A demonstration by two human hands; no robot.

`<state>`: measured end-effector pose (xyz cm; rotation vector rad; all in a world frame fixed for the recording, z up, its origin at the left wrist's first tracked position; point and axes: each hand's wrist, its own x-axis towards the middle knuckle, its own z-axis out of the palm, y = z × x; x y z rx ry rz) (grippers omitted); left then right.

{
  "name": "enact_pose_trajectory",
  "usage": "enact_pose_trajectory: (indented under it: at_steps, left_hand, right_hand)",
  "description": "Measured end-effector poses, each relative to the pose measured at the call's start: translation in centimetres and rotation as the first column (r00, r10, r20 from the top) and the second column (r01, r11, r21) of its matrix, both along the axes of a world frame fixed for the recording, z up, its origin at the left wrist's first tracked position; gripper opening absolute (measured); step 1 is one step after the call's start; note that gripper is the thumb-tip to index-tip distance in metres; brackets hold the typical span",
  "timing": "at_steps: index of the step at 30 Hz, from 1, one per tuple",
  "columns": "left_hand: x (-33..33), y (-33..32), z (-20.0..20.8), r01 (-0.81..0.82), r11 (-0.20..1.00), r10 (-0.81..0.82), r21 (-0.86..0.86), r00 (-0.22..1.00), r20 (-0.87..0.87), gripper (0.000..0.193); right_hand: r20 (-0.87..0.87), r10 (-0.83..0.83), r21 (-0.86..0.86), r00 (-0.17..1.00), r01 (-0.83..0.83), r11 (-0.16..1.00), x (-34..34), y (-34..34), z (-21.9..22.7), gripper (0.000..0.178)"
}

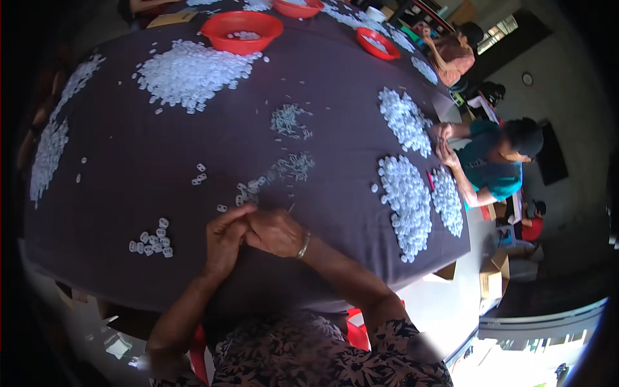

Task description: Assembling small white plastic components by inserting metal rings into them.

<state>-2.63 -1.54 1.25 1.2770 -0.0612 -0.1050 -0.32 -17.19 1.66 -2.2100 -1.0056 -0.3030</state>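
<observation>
My left hand point(223, 240) and my right hand point(277, 233) meet over the near part of the table, fingers closed and pressed together. Whatever they hold is hidden between the fingers. A bracelet circles my right wrist. Just beyond my fingertips lies a loose group of small white plastic pieces point(247, 192) with dark holes. To the left of my left hand, several rounded white pieces point(155, 241) with dark marks sit in a cluster. Small thin metallic-looking pieces point(296, 166) are scattered past my hands, with a second heap of thin pieces point(289, 121) farther off.
A dark cloth point(335, 213) covers the table. At the far left is a large heap of white pieces point(187, 74) beside a red bowl point(245, 45). More white heaps point(406, 206) line the right side, where a person in a teal shirt point(496, 161) works.
</observation>
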Motion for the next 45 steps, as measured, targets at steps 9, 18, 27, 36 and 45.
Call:
enact_pose_trajectory:
  at_steps: [9,18,27,36,45]
  left_hand:
    - [0.1,0.5,-0.2,0.041,0.998,-0.044,-0.054,0.998,-0.053,0.029]
    - [0.8,0.3,1.0,-0.081,0.994,0.067,0.079,0.984,0.163,0.020]
    - [-1.8,7.3,2.8,-0.434,0.598,0.037,0.673,0.855,0.518,0.007]
    - [-2.9,12.2,1.5,-0.480,0.309,0.230,0.821,0.875,0.425,0.013]
    - [-1.9,9.2,1.9,-0.573,0.456,0.190,0.681,0.810,0.554,0.015]
  right_hand:
    - [-0.046,0.001,0.003,0.999,-0.001,1.000,0.1,0.4,-0.3,0.019]
    - [-0.107,-0.070,0.082,0.992,0.079,0.993,0.6,0.6,1.6,0.028]
    - [-0.033,-0.092,0.182,0.995,0.096,0.979,-0.7,-0.4,0.2,0.015]
    - [-0.520,0.052,0.782,0.853,0.450,0.431,3.4,-4.0,3.6,0.051]
    - [-0.323,-0.195,0.194,0.926,0.266,0.944,2.7,-3.6,2.2,0.011]
